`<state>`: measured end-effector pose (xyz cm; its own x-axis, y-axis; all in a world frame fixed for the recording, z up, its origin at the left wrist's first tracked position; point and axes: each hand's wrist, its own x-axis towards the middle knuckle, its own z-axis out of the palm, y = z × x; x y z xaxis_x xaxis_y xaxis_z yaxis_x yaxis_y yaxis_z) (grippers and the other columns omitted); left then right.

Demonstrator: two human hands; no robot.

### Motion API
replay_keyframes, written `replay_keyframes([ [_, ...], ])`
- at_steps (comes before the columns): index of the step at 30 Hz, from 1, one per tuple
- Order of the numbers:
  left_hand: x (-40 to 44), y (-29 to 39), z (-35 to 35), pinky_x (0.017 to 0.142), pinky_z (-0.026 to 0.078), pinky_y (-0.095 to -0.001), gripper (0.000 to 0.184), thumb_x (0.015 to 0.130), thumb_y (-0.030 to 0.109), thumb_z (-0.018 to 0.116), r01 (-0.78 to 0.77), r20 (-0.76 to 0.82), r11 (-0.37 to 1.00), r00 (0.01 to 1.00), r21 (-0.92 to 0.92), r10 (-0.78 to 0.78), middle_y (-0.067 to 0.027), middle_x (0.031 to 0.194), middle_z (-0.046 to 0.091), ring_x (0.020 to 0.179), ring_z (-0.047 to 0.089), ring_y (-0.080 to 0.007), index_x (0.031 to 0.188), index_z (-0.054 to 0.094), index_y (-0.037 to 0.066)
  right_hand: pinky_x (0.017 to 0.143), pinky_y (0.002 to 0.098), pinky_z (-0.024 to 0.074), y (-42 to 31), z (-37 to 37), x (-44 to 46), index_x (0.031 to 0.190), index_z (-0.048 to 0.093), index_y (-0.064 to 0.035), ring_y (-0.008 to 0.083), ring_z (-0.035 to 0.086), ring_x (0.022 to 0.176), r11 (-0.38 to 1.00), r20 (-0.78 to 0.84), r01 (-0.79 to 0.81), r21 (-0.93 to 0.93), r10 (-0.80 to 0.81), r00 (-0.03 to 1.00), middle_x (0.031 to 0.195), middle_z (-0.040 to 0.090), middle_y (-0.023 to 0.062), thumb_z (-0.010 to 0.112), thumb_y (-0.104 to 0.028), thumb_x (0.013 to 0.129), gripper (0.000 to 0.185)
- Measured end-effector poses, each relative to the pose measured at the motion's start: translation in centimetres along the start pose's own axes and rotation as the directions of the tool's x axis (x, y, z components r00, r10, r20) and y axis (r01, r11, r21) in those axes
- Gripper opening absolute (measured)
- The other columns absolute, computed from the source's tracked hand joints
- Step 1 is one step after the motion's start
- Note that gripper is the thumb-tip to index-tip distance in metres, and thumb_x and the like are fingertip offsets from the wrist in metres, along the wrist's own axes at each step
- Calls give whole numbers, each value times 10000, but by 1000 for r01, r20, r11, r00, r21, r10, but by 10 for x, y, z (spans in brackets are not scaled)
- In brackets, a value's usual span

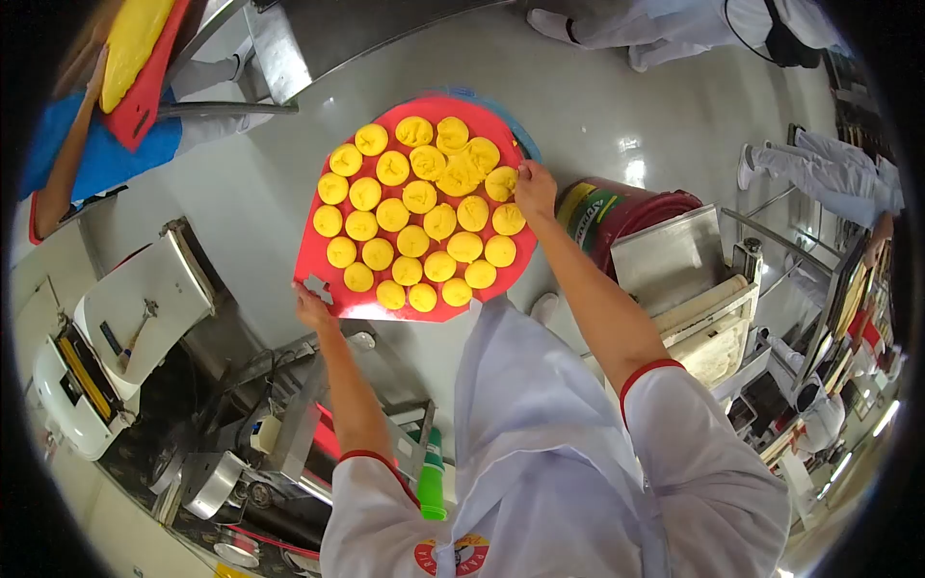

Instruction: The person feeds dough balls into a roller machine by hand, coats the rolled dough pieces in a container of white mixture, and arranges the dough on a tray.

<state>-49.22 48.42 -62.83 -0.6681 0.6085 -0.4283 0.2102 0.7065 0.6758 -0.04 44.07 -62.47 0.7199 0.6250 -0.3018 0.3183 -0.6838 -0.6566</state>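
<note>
Both my hands hold a red board (313,255) out in front of my white apron. Spread over it are many round yellow dough pieces (411,241). Toward the far right of the board several pieces (459,176) look flattened and run together. My left hand (311,306) is closed on the near left corner, beside a cut-out in the board. On the right edge, my right hand (536,188) grips with its thumb on top; the fingers below are hidden. A blue curved rim (525,140) shows behind the board's far right edge.
A dark red drum (626,222) stands right, near a metal-topped machine (674,255). To the left is a white machine (145,299). A person in blue (92,144) holds another red board (145,111) with yellow dough. Other people in white stand right; a steel table (376,29) is ahead.
</note>
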Motion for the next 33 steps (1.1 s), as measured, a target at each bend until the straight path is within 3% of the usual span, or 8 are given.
replay_keyframes([
  [12,-72,101,-22,494,431,-373,554,979,485,567,-205,-71,979,976,-8,204,-71,608,556,573,491,-200,817,665,-35,870,410,522,-44,-117,-34,1027,714,-36,315,683,961,904,-59,-94,416,130,990,1020,705,182,613,-144,935,174],
  [14,-32,116,-29,464,489,-384,334,974,294,532,-429,220,343,834,836,507,-72,652,636,519,562,-205,1202,576,54,838,361,530,-27,-148,-47,1023,697,-20,242,679,937,910,-169,11,415,65,983,1019,714,142,554,6,869,212],
  [15,-14,123,-31,449,518,-389,434,972,198,514,-362,349,-111,701,925,621,-73,675,675,493,597,-208,1394,532,98,839,367,530,-37,-183,-60,1012,699,-28,259,677,937,927,-184,9,376,65,981,1016,708,154,576,18,828,227],
  [17,-71,210,-17,430,520,-358,481,998,213,501,-364,464,-301,545,881,698,-26,671,654,517,595,-167,1469,447,129,837,380,522,-27,-222,-80,1013,690,-3,288,664,935,901,-294,-36,432,179,939,998,684,164,630,-40,867,162],
  [18,-122,245,2,500,513,-338,463,971,340,565,-702,419,324,664,635,619,-29,733,605,608,566,-161,1349,547,73,832,371,519,-25,-263,-99,1022,691,1,280,662,926,892,-339,-74,446,245,908,994,684,159,627,-63,892,158],
  [19,-171,280,18,569,505,-317,534,943,467,628,-586,364,807,769,71,526,-33,795,555,700,536,-155,1229,646,16,826,363,516,-20,-292,-113,1032,691,5,272,660,918,878,-346,-86,470,272,898,989,683,155,624,-86,918,160],
  [28,-409,441,53,687,466,-298,467,998,419,546,-525,890,743,-64,-415,452,-79,1063,637,860,596,-174,1173,610,-9,763,350,520,-38,-476,-383,998,706,14,227,673,789,894,-876,8,449,438,200,839,714,156,598,-159,922,217],
  [33,-633,335,37,580,476,-268,272,1014,285,582,-411,917,865,-380,-287,123,6,733,517,667,503,-90,1004,626,17,763,344,528,104,-578,-551,1079,721,27,199,673,822,723,-715,-32,690,689,118,909,742,121,592,-155,916,277],
])
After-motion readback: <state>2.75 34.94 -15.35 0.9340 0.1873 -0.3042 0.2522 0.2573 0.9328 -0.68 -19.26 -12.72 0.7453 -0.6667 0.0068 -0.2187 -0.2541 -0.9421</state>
